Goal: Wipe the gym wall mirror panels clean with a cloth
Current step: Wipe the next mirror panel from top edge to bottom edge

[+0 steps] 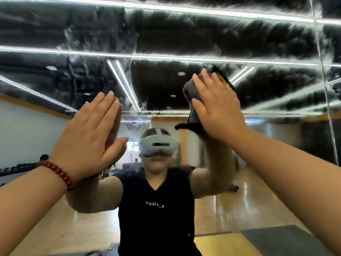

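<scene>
The wall mirror (166,37) fills the view, with streaks and smears across its upper part. My right hand (219,106) presses a dark grey cloth (190,89) flat against the glass at upper centre right, fingers straight over it. A yellow-and-black edge of the cloth shows above my fingers. My left hand (88,137) lies flat on the glass at centre left, fingers straight and together, with a red bead bracelet (57,172) on the wrist.
A vertical seam (324,85) between mirror panels runs down the right side. The glass reflects a person in a black top and headset, ceiling light strips, a wooden gym floor, a dumbbell rack at the left and a grey mat at the lower right.
</scene>
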Tool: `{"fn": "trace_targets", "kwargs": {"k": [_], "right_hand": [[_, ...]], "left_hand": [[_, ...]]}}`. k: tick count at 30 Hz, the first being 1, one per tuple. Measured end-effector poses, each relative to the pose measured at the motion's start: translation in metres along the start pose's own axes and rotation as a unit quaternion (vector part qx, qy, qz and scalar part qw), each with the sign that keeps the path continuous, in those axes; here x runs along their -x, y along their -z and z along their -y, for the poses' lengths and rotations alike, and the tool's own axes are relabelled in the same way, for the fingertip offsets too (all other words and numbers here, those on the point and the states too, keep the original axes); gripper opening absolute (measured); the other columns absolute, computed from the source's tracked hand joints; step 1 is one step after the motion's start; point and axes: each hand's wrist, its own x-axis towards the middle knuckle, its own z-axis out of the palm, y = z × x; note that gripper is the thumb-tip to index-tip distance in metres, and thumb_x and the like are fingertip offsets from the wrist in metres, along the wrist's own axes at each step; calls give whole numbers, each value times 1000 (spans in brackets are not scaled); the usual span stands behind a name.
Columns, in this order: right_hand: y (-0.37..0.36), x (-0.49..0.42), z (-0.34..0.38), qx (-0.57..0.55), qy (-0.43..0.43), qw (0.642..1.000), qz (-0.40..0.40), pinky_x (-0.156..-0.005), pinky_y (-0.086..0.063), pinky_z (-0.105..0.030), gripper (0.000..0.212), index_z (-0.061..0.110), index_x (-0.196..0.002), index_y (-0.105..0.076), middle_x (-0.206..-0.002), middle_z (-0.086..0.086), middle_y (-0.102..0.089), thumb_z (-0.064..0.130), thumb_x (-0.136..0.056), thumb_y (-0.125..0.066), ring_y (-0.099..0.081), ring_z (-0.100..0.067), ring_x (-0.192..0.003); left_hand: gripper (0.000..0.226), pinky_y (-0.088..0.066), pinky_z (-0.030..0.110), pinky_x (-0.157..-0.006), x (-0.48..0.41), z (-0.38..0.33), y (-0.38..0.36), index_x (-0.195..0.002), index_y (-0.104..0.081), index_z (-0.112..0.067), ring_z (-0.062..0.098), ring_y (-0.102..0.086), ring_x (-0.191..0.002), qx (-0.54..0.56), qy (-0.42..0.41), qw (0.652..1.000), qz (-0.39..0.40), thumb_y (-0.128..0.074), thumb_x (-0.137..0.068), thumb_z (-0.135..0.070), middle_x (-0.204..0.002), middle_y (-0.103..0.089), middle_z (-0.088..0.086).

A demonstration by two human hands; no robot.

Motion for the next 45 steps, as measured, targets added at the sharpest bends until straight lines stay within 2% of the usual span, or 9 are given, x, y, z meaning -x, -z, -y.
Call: {"fn": "trace_targets", "kwargs": {"k": [3,7,9,15,23,25,30,38,45], "right_hand": [[0,-18,21,-4,-63,998,-16,-121,-15,-48,62,23,-156,-26,-164,-3,-20,43,-98,-31,-15,-25,-151],[-26,44,95,-17,252,968,11,-120,-19,-48,60,25,-152,-37,-160,-1,-31,45,-95,-39,-24,-24,-150],[-29,61,98,2,323,945,49,-121,-19,-45,58,27,-152,-36,-161,1,-30,45,-97,-40,-22,-21,-150],[-8,-26,88,-14,62,998,16,-121,-11,-44,60,27,-156,-26,-164,1,-19,45,-98,-31,-13,-20,-152],[-27,130,108,11,348,933,90,-121,-12,-42,58,31,-154,-31,-163,6,-25,45,-99,-40,-18,-19,-151],[-24,136,97,14,335,938,95,-121,-13,-41,57,30,-155,-30,-163,5,-25,45,-100,-38,-18,-18,-151],[-13,51,82,-33,107,993,26,-120,-17,-44,57,24,-152,-39,-160,1,-32,40,-97,-36,-24,-21,-149],[-27,194,79,8,299,949,98,-122,-13,-43,55,29,-155,-30,-164,4,-21,42,-102,-38,-15,-19,-152],[-13,80,56,-1,102,994,36,-121,-16,-46,57,25,-155,-32,-163,0,-25,41,-100,-35,-18,-21,-151]], "left_hand": [[81,2,30,-121,11,10,-2,-151,-27,2,33,-19,-147,-6,13,1000,12,-32,-93,-55,-160,-23,18],[81,-1,34,-122,24,7,-7,-153,-23,1,31,-16,-149,3,14,1000,9,-35,-93,-51,-161,-19,17],[79,-6,40,-122,34,4,-8,-153,-24,2,31,-15,-150,2,5,1000,13,-35,-93,-49,-162,-17,17],[75,-2,37,-123,45,0,-8,-152,-24,4,28,-12,-151,13,6,1000,19,-35,-93,-40,-162,-17,18],[67,0,32,-123,70,-17,-9,-150,-29,5,28,-16,-148,59,9,998,1,-35,-93,-31,-159,-22,20],[68,0,33,-123,75,-23,-9,-150,-27,5,28,-15,-148,65,18,998,14,-34,-93,-31,-159,-20,20],[70,-5,40,-122,72,-46,-13,-151,-25,5,30,-14,-149,69,19,997,25,-33,-93,-33,-160,-18,19],[69,-1,40,-124,100,-87,-26,-152,-26,3,29,-12,-151,97,2,994,40,-35,-92,-31,-162,-17,18],[71,-2,40,-123,85,-104,-25,-152,-24,4,29,-12,-150,118,41,992,28,-34,-91,-31,-161,-18,18]]}}
